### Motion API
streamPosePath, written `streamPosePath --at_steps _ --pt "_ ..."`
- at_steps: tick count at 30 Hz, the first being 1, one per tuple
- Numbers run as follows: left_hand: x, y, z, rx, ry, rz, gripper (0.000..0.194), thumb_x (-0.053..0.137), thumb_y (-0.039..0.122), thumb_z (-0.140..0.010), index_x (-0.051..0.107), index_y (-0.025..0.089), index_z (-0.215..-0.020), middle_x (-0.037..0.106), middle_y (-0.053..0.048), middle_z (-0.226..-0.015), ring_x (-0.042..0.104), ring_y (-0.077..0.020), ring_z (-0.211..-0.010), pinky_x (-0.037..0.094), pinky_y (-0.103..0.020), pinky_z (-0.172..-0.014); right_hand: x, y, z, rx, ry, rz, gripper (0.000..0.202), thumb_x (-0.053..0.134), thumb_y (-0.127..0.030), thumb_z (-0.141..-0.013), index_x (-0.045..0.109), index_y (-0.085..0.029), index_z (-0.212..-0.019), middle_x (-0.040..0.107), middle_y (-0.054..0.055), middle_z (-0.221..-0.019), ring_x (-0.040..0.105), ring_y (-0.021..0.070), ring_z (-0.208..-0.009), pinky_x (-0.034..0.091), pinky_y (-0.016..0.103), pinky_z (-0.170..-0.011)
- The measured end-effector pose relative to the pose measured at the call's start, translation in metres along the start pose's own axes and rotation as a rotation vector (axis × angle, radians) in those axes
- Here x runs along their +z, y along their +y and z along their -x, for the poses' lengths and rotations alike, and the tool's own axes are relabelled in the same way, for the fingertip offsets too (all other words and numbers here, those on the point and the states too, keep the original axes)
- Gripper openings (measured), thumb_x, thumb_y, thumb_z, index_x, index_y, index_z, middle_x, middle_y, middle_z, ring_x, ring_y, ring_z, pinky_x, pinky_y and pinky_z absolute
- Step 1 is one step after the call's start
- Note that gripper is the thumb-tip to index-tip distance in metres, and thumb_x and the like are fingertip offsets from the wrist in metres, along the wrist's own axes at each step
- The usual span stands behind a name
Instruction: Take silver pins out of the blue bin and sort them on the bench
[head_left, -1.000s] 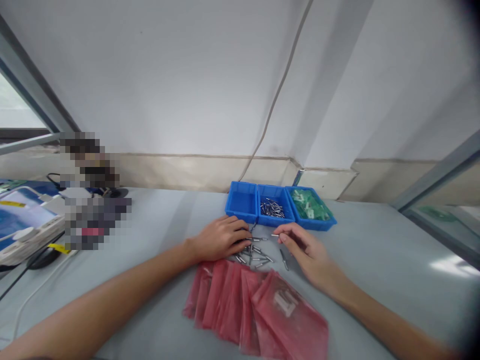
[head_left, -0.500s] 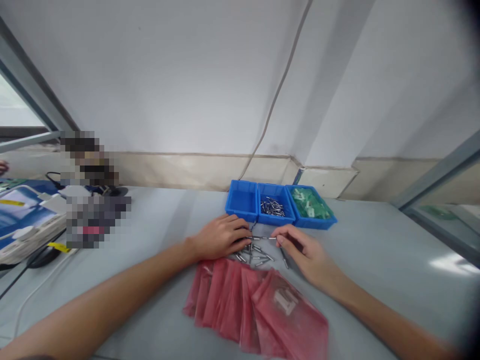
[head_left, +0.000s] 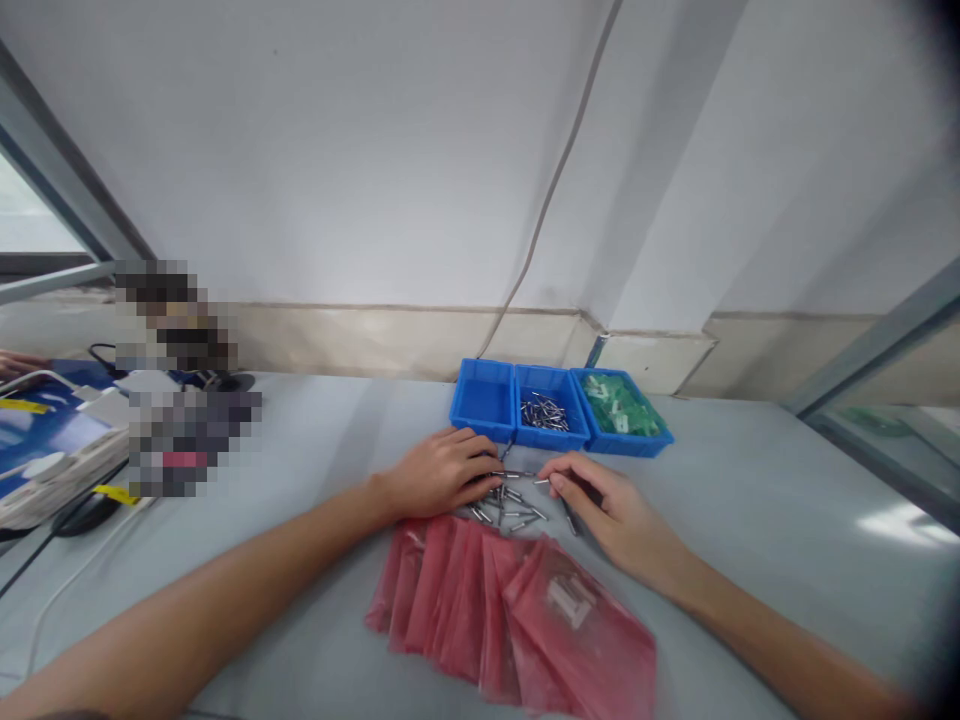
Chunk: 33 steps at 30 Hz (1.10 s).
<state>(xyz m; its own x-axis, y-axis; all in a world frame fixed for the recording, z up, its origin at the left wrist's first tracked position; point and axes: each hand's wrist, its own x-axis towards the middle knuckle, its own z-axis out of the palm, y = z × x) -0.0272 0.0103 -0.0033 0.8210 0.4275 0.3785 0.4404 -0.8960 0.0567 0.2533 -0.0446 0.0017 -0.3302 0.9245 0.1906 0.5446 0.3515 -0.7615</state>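
Several slim metal pins (head_left: 517, 515) lie loose on the table between my hands. My left hand (head_left: 448, 470) rests palm down at their left side, fingers bent over some of them; whether it grips any is hidden. With thumb and forefinger pinched, my right hand (head_left: 592, 500) holds a small metal pin (head_left: 542, 481) at the right of the pile. A darker rod (head_left: 571, 520) shows beneath that hand. Overlapping red plastic bags (head_left: 517, 620) lie fanned out in front; the rightmost has a pale piece inside.
Behind the hands stand a blue bin (head_left: 486, 395) with nothing in it, one with metal pins (head_left: 545, 412), and one with green bags (head_left: 621, 405). At left are a power strip (head_left: 67, 475), cables and a blurred-out area. Another person's hand (head_left: 22, 365) shows at the far left edge.
The tip of the pin in my right hand has tilted slightly down and away from the pin by my left fingers. The other person's hand has come further into view.
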Motion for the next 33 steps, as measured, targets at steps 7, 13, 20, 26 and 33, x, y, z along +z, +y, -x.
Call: streamPosePath --at_steps 7,13,20,26,33 --pt "0.0013 -0.0005 0.0002 0.001 0.006 0.004 0.034 0.045 0.039 -0.114 0.072 0.019 -0.12 0.071 -0.009 -0.119 0.067 -0.0211 -0.107 0.053 -0.036 -0.097 -0.0005 -0.0003 0.0005 0.008 -0.007 -0.004 0.027 0.049 -0.044 -0.111 0.07 -0.027 -0.109 0.074 0.003 -0.092 0.068 0.0226 -0.086 0.053 0.034 -0.076" --pt "0.0009 -0.0006 0.0003 -0.002 -0.01 0.004 0.034 0.045 0.039 -0.114 0.072 0.019 -0.122 0.071 -0.008 -0.12 0.067 -0.0214 -0.107 0.052 -0.036 -0.098 -0.0004 -0.0004 -0.0001 0.007 -0.016 -0.014 0.027 0.048 -0.044 -0.111 0.069 -0.027 -0.109 0.073 0.002 -0.091 0.067 0.0218 -0.085 0.051 0.033 -0.076" --pt "0.0007 -0.0003 0.0001 0.002 0.007 0.004 0.033 0.046 0.038 -0.114 0.072 0.019 -0.121 0.071 -0.008 -0.12 0.067 -0.0212 -0.107 0.052 -0.036 -0.098 -0.0002 0.0017 0.0006 0.002 -0.017 -0.013 0.027 0.049 -0.044 -0.111 0.069 -0.027 -0.11 0.073 0.002 -0.093 0.068 0.0219 -0.087 0.051 0.033 -0.076" --pt "0.0004 -0.0003 0.0002 0.007 0.006 -0.005 0.034 0.046 0.039 -0.114 0.072 0.019 -0.121 0.071 -0.009 -0.12 0.068 -0.0216 -0.107 0.052 -0.036 -0.097 -0.0004 0.0013 -0.0003 0.005 -0.019 -0.012 0.027 0.048 -0.044 -0.111 0.069 -0.027 -0.11 0.073 0.002 -0.093 0.068 0.0221 -0.087 0.052 0.033 -0.077" --pt "0.0009 -0.0006 0.0003 0.005 0.014 0.009 0.034 0.046 0.039 -0.114 0.073 0.019 -0.12 0.071 -0.009 -0.119 0.067 -0.0211 -0.106 0.053 -0.036 -0.096 -0.0006 0.0005 0.0005 0.008 -0.017 -0.013 0.028 0.048 -0.044 -0.111 0.069 -0.027 -0.109 0.073 0.003 -0.092 0.068 0.0227 -0.087 0.052 0.033 -0.075"
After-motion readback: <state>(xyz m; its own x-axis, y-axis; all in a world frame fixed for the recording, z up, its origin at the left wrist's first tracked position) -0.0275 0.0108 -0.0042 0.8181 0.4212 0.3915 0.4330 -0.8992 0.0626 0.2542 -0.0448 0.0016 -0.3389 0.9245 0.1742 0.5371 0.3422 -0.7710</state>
